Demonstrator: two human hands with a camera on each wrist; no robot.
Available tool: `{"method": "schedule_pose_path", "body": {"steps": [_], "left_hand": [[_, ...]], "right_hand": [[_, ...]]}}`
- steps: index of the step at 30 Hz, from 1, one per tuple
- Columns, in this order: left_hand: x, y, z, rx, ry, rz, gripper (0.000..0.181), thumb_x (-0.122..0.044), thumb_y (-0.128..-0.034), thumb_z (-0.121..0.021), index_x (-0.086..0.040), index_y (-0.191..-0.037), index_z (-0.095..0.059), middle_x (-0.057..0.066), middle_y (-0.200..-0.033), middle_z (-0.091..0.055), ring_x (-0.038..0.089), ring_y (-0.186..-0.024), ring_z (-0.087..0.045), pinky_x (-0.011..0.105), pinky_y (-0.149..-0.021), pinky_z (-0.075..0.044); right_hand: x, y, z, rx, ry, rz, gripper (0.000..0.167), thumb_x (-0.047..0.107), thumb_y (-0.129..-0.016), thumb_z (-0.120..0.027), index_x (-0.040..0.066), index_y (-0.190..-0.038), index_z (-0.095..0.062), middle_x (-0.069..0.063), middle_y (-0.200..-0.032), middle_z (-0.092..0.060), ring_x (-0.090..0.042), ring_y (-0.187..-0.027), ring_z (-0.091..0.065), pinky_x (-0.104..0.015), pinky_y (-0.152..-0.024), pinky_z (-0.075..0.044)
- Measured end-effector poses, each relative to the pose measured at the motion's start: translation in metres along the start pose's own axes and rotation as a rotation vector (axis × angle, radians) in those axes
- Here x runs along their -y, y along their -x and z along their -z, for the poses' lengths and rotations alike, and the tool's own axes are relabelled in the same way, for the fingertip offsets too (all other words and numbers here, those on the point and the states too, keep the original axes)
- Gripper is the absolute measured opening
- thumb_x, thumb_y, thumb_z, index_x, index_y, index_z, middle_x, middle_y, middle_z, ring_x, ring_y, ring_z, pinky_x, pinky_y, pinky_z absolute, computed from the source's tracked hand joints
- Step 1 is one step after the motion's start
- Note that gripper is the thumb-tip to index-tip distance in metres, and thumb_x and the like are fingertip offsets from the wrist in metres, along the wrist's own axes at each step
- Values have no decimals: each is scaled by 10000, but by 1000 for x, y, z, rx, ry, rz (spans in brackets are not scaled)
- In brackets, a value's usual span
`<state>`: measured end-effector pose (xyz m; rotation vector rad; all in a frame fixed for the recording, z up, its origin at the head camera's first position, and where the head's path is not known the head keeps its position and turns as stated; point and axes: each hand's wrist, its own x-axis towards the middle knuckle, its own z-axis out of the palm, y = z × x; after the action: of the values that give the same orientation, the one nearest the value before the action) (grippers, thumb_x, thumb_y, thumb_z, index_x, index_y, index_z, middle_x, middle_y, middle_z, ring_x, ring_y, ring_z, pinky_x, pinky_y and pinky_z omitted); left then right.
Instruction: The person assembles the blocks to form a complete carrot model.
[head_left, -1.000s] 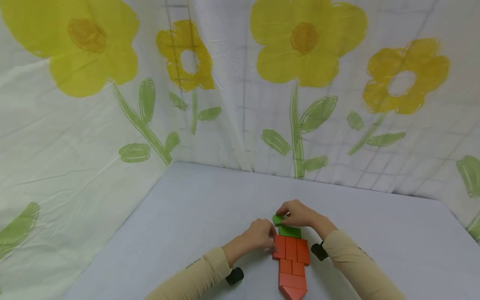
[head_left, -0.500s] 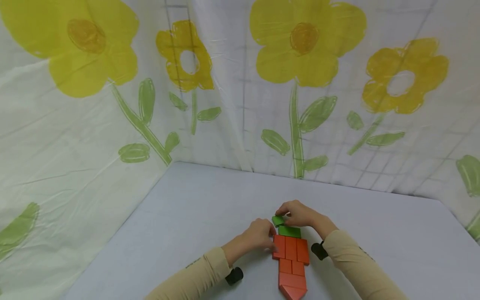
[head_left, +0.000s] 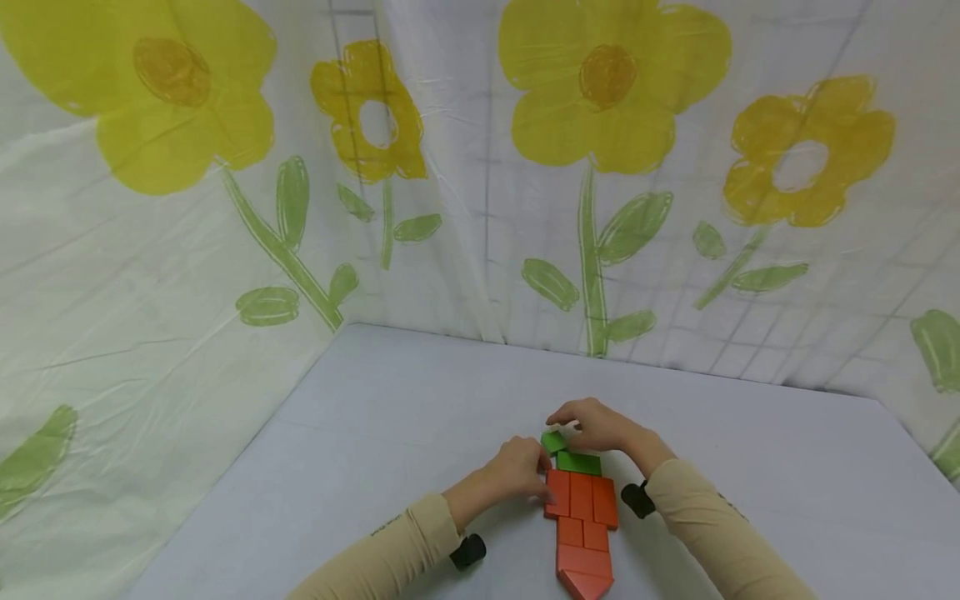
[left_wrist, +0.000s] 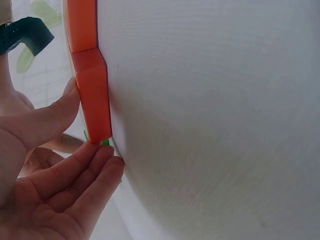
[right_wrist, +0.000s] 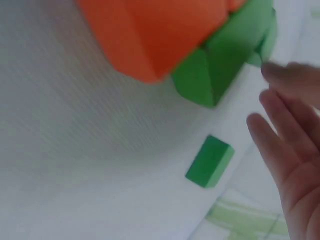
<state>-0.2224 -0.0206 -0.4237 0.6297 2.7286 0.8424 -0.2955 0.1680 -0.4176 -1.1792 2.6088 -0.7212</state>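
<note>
A flat layout of orange-red blocks (head_left: 581, 497) lies on the table, with a green rectangular block (head_left: 579, 463) at its far end. My left hand (head_left: 517, 471) holds the layout's left corner block (left_wrist: 93, 95), its thumb on the top face and fingertips at the far end. Beyond the green rectangle, my right hand (head_left: 600, 427) pinches a small green block (head_left: 553, 442), which sits askew to the left. In the right wrist view the thumb is against that piece while the other fingers reach out. Another small green block (right_wrist: 210, 161) lies apart, hidden from the head view.
The pale table (head_left: 420, 400) extends around the blocks. Behind it hangs a white curtain (head_left: 465, 208) printed with yellow flowers. A pointed red block (head_left: 587, 585) ends the layout on the near side. Dark wrist cameras (head_left: 469, 552) sit beneath both sleeves.
The small green block has turned and shifted slightly left under my right fingers, which moved a little with it. My left hand and the red blocks stay in place.
</note>
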Motion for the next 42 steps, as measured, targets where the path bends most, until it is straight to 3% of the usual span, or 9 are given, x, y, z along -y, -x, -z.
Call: {"method": "schedule_pose_path", "body": {"steps": [6,10,14,22,30,38,42], "left_hand": [[-1,0,0,2,-13,3,341,-155,-677,-895,2,-933,-734,-5,-783,-632,82,-698,-518,211,-641,-459],[-1,0,-1,1,-24,-2,344,-166,-679,-896,-5,-935,-733,-9,-785,-630,79,-700,-515,209,-645,-458],[-1,0,-2,2,-19,3,352,-168,-680,-895,-5,-945,-731,-11,-785,-614,82,-702,-503,210,-645,-454],[0,-1,-3,4,-33,-7,352,-182,-687,-894,-10,-947,-730,-15,-789,-612,73,-703,-496,202,-648,-455],[1,-1,-4,-1,-34,0,364,-184,-681,-897,-9,-954,-732,-4,-809,-634,77,-714,-516,205,-659,-467],[0,1,-1,-4,-8,-5,380,-175,-676,-899,6,-961,-725,-4,-800,-612,76,-707,-503,201,-650,-459],[1,0,-1,-4,0,-10,374,-170,-679,-897,8,-958,-722,-11,-786,-596,75,-700,-488,199,-644,-451]], "right_hand": [[-7,10,13,-213,66,-236,297,-139,-805,-584,-79,-1081,-678,-227,-1061,-656,-410,-1004,-602,-496,-819,-510],[-12,16,15,-206,78,-322,325,-150,-776,-564,-94,-1079,-669,-254,-1067,-643,-434,-1014,-583,-513,-832,-494],[-18,21,10,-174,82,-308,361,-175,-736,-550,-103,-1069,-669,-251,-1063,-651,-435,-1011,-591,-517,-858,-484],[-23,25,4,-211,93,-300,274,-157,-738,-637,-120,-1007,-671,-222,-980,-668,-376,-928,-624,-484,-820,-504],[-17,39,8,-216,35,-331,264,-70,-749,-732,-108,-1005,-679,-175,-940,-682,-335,-882,-635,-462,-783,-517],[-12,56,3,-244,71,-319,291,61,-732,-822,-64,-966,-702,-49,-809,-657,-174,-739,-579,-349,-672,-498],[-8,59,0,-244,71,-329,301,95,-721,-842,-57,-945,-709,-47,-807,-669,-169,-732,-596,-338,-662,-510]]}}
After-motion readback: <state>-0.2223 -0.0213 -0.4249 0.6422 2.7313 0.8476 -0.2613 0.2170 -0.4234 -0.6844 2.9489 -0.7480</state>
